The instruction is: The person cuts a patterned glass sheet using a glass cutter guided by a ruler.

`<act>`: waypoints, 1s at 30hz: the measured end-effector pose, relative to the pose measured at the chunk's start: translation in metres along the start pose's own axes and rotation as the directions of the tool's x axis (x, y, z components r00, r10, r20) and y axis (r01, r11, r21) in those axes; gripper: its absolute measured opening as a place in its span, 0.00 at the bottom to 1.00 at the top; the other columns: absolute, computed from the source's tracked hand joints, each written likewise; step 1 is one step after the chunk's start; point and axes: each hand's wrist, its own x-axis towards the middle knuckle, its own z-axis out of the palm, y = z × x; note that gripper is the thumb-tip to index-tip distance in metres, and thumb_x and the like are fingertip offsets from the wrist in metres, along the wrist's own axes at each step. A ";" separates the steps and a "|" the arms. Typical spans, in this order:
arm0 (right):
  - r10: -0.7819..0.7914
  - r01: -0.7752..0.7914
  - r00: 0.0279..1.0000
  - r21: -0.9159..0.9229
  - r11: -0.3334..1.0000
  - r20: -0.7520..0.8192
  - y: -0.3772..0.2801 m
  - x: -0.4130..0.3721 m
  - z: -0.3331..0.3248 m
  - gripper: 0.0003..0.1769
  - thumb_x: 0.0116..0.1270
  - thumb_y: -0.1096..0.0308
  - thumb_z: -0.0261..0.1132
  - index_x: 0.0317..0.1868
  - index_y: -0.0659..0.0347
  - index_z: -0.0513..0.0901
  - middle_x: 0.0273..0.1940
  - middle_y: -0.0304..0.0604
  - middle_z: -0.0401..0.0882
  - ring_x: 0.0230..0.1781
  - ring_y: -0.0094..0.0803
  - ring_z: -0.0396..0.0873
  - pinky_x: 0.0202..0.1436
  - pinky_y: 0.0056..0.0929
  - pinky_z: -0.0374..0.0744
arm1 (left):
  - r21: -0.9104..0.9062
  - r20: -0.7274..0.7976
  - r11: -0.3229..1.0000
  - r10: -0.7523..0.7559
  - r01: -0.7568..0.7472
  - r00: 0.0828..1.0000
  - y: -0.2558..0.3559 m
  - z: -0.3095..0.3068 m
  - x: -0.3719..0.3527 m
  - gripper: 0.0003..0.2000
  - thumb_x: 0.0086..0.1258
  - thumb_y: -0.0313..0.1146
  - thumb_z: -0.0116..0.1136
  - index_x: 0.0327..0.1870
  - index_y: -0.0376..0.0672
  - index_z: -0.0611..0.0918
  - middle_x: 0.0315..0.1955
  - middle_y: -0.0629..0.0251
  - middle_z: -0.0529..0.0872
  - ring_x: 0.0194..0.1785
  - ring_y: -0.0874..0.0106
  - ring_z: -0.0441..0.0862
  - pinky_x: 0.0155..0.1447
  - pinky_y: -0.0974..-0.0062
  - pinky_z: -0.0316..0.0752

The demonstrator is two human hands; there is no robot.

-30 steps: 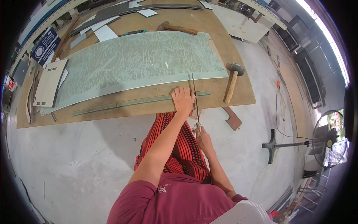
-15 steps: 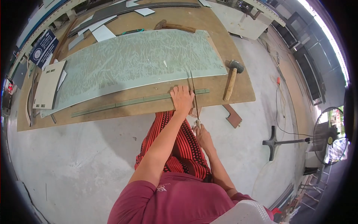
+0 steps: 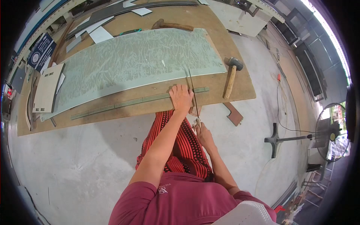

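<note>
A long, narrow green strip (image 3: 131, 101) with crosswise marks lies along the near edge of the brown table. My left hand (image 3: 181, 98) presses down on it near its right end, fingers bent over it. In my right hand (image 3: 203, 133), below the table edge, is the handle of a handsaw (image 3: 194, 92). Its thin blade points away from me and crosses the strip just right of my left hand. The blade tip reaches over the edge of a large pale-green patterned panel (image 3: 142, 56). Whether the teeth have cut into the strip is too small to tell.
A black-headed mallet (image 3: 233, 77) lies to the right on the table (image 3: 240, 90). A hammer (image 3: 174, 26) rests behind the panel, near white offcuts (image 3: 100, 36). At left is a cream board (image 3: 48, 88). A brown offcut (image 3: 234, 115) and a standing fan (image 3: 330, 131) are at right.
The whole view has shifted slightly. Both hands, the handsaw and the strip keep nearly the same places relative to one another.
</note>
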 end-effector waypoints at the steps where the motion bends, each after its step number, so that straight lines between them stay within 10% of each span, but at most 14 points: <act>1: 0.003 -0.003 1.000 -0.029 1.000 -0.007 -0.001 0.012 0.000 0.16 0.75 0.57 0.47 0.46 0.65 0.69 0.33 0.69 0.77 0.36 0.69 0.75 0.37 0.60 0.72 | -0.008 -0.002 1.000 0.005 -0.005 1.000 0.000 0.000 0.000 0.09 0.55 0.35 0.63 0.30 0.45 0.74 0.32 0.61 0.76 0.41 0.59 0.72 0.46 0.60 0.63; 30: -0.003 0.003 1.000 0.039 0.999 0.001 0.008 -0.001 0.004 0.16 0.75 0.58 0.48 0.49 0.64 0.69 0.31 0.68 0.78 0.33 0.67 0.76 0.35 0.59 0.73 | 0.045 0.004 0.998 0.048 -0.049 0.999 0.001 -0.002 0.000 0.10 0.56 0.36 0.61 0.32 0.42 0.76 0.33 0.58 0.77 0.43 0.58 0.72 0.49 0.58 0.63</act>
